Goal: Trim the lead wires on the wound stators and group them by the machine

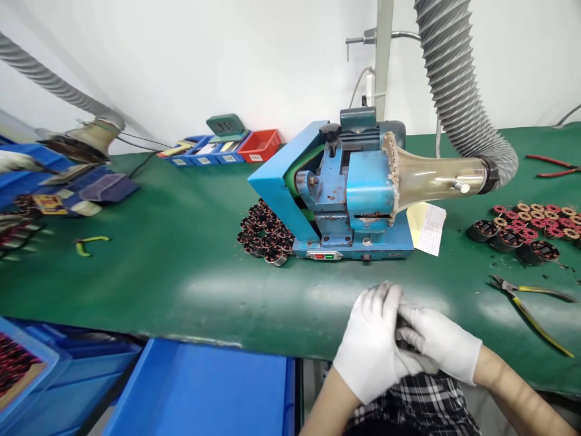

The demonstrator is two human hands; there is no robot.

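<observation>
In the head view, both of the person's hands wear white gloves and meet at the lower right of centre, just over the near edge of the green surface. The left hand has its fingers close together and partly bent, while the right hand curls in against it. A dark item shows in the narrow gap between them; it is mostly covered, so it cannot be told what it is or which hand has hold of it.

Beyond the hands, right of the frame's centre, stands a blue machine, with a clear funnel on its right side leading into a grey ribbed hose. Dark wound rings crowd beside the machine's left foot. Toward the right edge lie three larger dark rings, with pink and tan cores behind them, and yellow-handled cutters with their handles spread. A paper note lies beside the machine's base, and a large blue bin fills the lower left of centre
</observation>
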